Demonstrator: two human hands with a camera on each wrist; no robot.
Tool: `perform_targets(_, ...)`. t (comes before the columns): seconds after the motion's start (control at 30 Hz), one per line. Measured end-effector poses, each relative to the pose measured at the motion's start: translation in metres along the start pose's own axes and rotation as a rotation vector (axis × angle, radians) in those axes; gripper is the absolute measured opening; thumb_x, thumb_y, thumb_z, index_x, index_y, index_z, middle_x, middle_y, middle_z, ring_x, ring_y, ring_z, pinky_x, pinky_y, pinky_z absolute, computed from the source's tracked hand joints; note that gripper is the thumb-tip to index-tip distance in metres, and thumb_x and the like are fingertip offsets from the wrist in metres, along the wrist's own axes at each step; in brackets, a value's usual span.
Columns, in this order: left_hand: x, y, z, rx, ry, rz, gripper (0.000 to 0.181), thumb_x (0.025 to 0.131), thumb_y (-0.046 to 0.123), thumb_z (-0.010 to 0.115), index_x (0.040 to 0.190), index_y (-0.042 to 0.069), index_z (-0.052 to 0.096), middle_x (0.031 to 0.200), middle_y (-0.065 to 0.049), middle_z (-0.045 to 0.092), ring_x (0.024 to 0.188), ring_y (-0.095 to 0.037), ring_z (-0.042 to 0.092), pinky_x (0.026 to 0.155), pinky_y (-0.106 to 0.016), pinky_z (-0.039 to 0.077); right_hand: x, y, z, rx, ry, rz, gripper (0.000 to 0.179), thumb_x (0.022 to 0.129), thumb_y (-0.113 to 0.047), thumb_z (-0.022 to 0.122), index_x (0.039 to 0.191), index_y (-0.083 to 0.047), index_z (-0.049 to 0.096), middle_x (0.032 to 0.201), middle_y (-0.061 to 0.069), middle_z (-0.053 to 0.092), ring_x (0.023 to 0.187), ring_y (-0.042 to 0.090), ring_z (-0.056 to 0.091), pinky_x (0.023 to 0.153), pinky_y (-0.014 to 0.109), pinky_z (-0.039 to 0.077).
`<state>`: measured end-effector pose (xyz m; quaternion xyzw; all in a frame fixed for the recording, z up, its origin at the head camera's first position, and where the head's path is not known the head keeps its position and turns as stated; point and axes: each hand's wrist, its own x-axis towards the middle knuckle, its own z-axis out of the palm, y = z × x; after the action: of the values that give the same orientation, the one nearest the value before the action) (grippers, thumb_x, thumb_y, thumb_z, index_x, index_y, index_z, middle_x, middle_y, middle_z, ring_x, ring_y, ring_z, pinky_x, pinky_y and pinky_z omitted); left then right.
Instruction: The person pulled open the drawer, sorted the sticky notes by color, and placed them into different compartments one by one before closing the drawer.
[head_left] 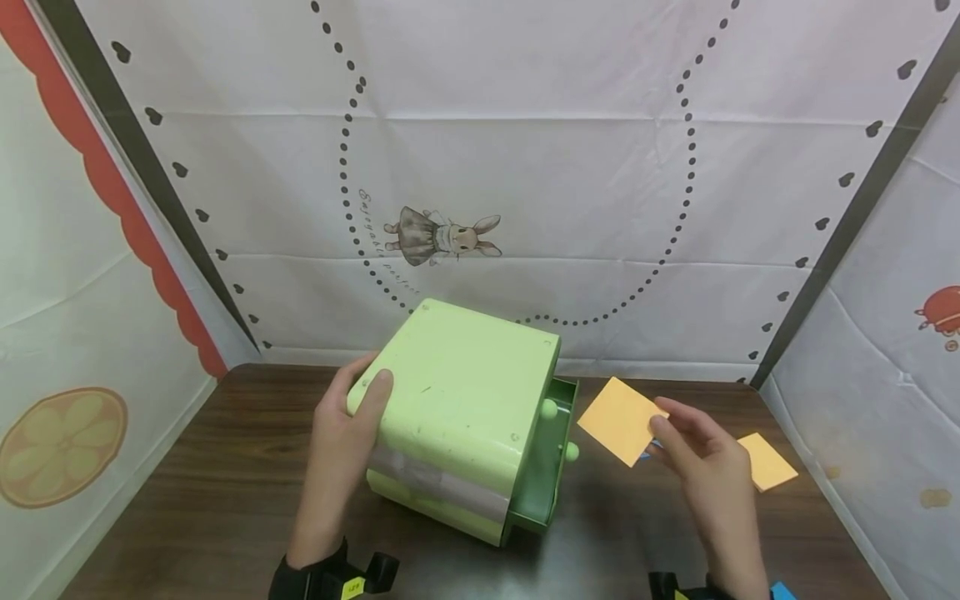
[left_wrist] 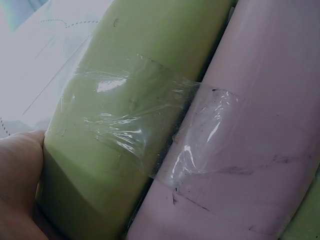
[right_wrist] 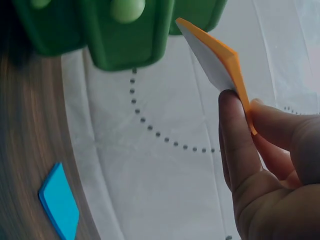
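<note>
My left hand (head_left: 341,437) grips the left side of a light green mini drawer cabinet (head_left: 465,367), thumb lying on top. Clear tape (left_wrist: 135,115) runs over a green part and a pinkish band of it in the left wrist view. At its right side, dark green drawers (head_left: 542,479) with round knobs (head_left: 572,452) stick out. My right hand (head_left: 701,458) pinches an orange sticky note pad (head_left: 617,419) by one corner, just right of the drawers. In the right wrist view the pad (right_wrist: 220,52) shows a white underside.
Another orange pad (head_left: 768,462) lies on the brown table (head_left: 225,467) by the right wall. A blue pad (right_wrist: 60,205) lies on the wood in the right wrist view. A blue corner (head_left: 782,592) shows at the bottom right. White printed cloth (head_left: 525,192) walls surround the table.
</note>
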<state>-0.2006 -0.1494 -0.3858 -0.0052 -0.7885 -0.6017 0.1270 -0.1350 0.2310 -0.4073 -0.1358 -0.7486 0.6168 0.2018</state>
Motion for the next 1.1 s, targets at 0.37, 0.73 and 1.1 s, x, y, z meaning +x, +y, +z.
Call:
perform_targets(0.37,0.0,0.0,0.001,0.015,0.024,0.004,0.054,0.105,0.058,0.061,0.149,0.027,0.061,0.14,-0.001,0.06,0.102,-0.024,0.063,0.083,-0.032,0.054,-0.009,-0.009,0.023,0.061,-0.033,-0.035,0.037,0.099,-0.026,0.081,0.13,-0.005,0.076,0.107,0.014,0.067,0.091,0.018,0.071,0.08,0.033,0.061)
perform_targets(0.73,0.001,-0.001,0.002,0.015,0.026,0.003,0.055,0.104,0.059,0.062,0.149,0.027,0.061,0.139,-0.001,0.06,0.101,-0.024,0.062,0.083,-0.033,0.054,-0.011,-0.01,0.029,0.045,-0.096,0.011,0.041,0.1,-0.029,0.079,0.133,-0.006,0.073,0.112,0.016,0.069,0.093,0.019,0.071,0.082,0.033,0.061)
perform_targets(1.1,0.001,-0.001,0.002,0.012,0.025,0.003,0.054,0.105,0.057,0.062,0.149,0.026,0.061,0.142,0.001,0.059,0.105,-0.022,0.061,0.085,-0.031,0.053,-0.016,-0.009,0.041,0.042,-0.192,-0.007,0.034,0.101,-0.016,0.078,0.131,-0.001,0.073,0.12,0.017,0.069,0.094,0.018,0.072,0.085,0.035,0.061)
